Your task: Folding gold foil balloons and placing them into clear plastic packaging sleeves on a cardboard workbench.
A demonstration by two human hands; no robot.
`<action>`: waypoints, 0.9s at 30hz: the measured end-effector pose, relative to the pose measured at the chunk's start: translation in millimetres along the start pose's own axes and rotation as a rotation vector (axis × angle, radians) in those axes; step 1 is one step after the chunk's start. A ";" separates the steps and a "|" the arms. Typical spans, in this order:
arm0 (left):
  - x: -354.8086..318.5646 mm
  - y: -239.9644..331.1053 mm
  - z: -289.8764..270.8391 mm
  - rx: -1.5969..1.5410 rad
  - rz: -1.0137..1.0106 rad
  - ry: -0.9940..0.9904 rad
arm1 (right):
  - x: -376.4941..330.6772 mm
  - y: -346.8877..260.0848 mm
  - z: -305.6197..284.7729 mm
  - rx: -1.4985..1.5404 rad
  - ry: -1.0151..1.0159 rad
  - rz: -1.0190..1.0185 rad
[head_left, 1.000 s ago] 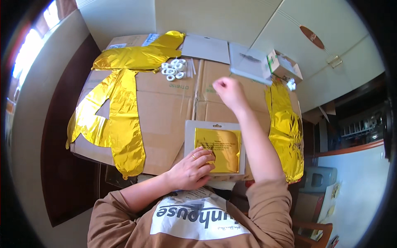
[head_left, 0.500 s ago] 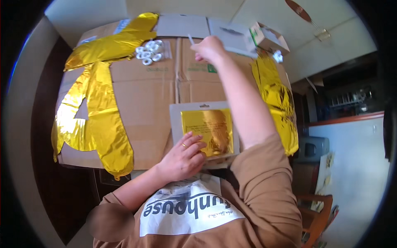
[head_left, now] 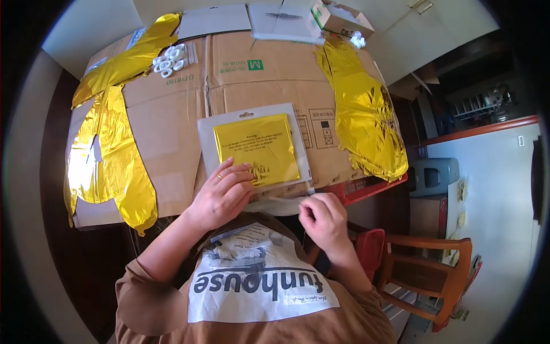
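Left Hand Rests on Gold Package, Right Hand Curled Close By

A flat package [head_left: 256, 150] of folded gold foil lies near the middle of the near edge of a cardboard sheet [head_left: 166, 109], turned slightly askew. A pale border [head_left: 209, 143] frames the foil, with a hanging hole at its far side.

The person's left hand [head_left: 224, 192] rests on the package's near left corner, fingers loosely bent and lying on top; the thumb is hidden, so whether it grips the edge cannot be told. The right hand [head_left: 325, 222] is just off the package's near right corner, at the cardboard's near edge, fingers curled in narrow. The pictures do not show whether anything is pinched in it.

On the left lie two flat gold balloons, a far one [head_left: 117, 70] and a near one [head_left: 129, 172] with a gap in its middle. Beside the far one sits a cluster of white rings [head_left: 169, 60]. Another gold balloon [head_left: 366, 117] is spread along the right side. At the far edge are a grey card [head_left: 215, 22], a pale flat packet [head_left: 286, 23] and, farther right, a small open box [head_left: 345, 24] with a crumpled white piece [head_left: 357, 40] near it. A wooden chair [head_left: 427, 243] stands at near right.
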State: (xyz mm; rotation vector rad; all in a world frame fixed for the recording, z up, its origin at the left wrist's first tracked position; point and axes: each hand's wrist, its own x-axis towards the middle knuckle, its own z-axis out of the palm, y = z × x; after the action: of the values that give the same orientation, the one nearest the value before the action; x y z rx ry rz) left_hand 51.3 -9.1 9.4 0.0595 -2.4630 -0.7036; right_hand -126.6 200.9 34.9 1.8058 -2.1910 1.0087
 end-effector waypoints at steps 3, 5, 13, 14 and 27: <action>1.8 1.4 0.1 -0.009 -0.006 -0.003 | 3.5 -2.6 19.3 -0.074 0.027 -0.061; 0.5 2.3 -0.2 -0.009 -0.010 -0.007 | 8.0 -1.5 22.6 -0.122 0.086 -0.014; 2.5 1.7 3.2 -0.002 -0.003 -0.002 | 20.0 23.0 42.8 -0.191 0.111 0.212; 2.5 1.4 3.0 -0.004 -0.003 -0.004 | 20.7 23.6 44.9 -0.176 0.112 0.240; 3.6 -0.1 0.5 -0.023 -0.025 -0.048 | 43.8 55.9 20.1 -0.060 -0.073 -0.133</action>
State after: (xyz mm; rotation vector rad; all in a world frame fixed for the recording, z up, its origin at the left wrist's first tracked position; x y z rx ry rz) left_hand 47.9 -9.7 10.9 0.0658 -2.5041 -0.7518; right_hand -183.5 156.9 18.2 1.9604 -2.0842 0.8547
